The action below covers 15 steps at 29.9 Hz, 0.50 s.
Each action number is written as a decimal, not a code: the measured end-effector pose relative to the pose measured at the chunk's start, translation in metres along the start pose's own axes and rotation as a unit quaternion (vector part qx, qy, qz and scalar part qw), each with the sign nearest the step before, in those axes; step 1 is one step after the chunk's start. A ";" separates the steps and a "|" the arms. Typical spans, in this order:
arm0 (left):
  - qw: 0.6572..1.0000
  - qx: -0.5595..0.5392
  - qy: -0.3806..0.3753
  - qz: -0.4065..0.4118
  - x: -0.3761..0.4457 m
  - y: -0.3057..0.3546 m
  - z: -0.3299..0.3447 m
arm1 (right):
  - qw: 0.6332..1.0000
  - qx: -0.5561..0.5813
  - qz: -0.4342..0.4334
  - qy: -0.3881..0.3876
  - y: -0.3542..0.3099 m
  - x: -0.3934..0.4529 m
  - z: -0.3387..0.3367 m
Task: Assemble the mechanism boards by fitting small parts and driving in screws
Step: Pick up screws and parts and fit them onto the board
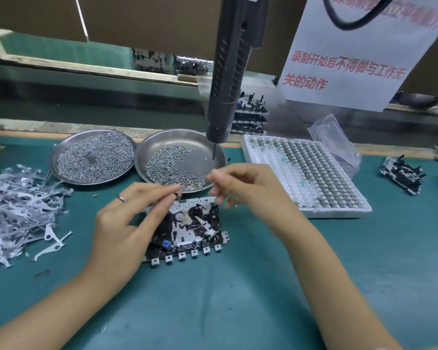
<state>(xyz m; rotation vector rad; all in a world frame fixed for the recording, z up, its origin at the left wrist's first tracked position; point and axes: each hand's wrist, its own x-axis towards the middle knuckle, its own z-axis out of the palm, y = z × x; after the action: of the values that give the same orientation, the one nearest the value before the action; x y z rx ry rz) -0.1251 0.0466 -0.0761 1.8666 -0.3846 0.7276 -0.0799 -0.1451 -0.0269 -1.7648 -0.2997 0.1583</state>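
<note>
Mechanism board (192,228) lies flat on the green tabletop (238,299), centre of view, row of small metal tabs along its near edge, blue part near its left-front corner. Left hand (127,223) hovers over the board's left side; thumb & forefinger are pinched together on a small metal part (178,195) just above the board's far-left corner. Ring on one finger of that hand. Right hand (245,188) is held above the board's far-right corner, fingers curled, tips blurred; can't tell whether it grips anything.

Behind the board, two round steel dishes side by side: left dish (61,147) nearly full of screws, right dish (213,157) w/ a crescent of screws (167,162) on its left & near side. The right dish's near rim sits just beyond the board. Black electric screwdriver (230,72) hangs vertical above the right dish, bit pointing down over its right part, not touching the screws.

Left of the board, a heap of flat stamped metal levers (18,205), a few strays near the left wrist. Right of the dishes, a white foam tray (339,210) holding rows of small metal cylinders, a clear plastic bag (331,137) at its far-right corner. More boards (402,173) lie at far right; a stack (250,114) stands behind the screwdriver. White paper sign w/ red characters (347,59) hangs upper right.
</note>
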 end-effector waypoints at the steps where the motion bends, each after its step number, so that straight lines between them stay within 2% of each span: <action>1: 1.000 -0.004 0.007 -0.010 0.001 0.000 -0.001 | 0.995 -0.075 -0.019 0.062 0.001 -0.002 -0.013; 2: 1.000 -0.013 0.012 -0.025 0.001 -0.001 -0.001 | 0.975 -0.176 -0.030 0.129 0.004 -0.004 -0.026; 3: 0.999 -0.026 0.018 -0.043 0.002 -0.001 -0.001 | 0.940 -0.290 -0.023 0.177 0.009 -0.008 -0.036; 5: 0.996 -0.043 0.031 -0.073 0.002 -0.002 -0.001 | 0.864 -0.467 0.042 0.185 0.021 -0.013 -0.044; 6: 0.995 -0.048 0.034 -0.084 0.002 -0.002 -0.001 | 0.846 -0.502 0.070 0.168 0.029 -0.013 -0.043; 11: 0.992 -0.064 0.039 -0.100 0.002 -0.002 0.000 | 0.790 -0.577 0.074 0.195 0.037 0.002 -0.024; 15: 0.991 -0.072 0.040 -0.109 0.003 -0.002 0.001 | 0.805 -0.544 0.065 0.228 0.035 0.009 -0.020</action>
<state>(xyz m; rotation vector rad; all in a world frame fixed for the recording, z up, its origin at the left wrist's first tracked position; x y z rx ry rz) -0.1212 0.0471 -0.0759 1.7064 -0.1722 0.6075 -0.0616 -0.1681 -0.0560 -2.8861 0.1450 -0.4409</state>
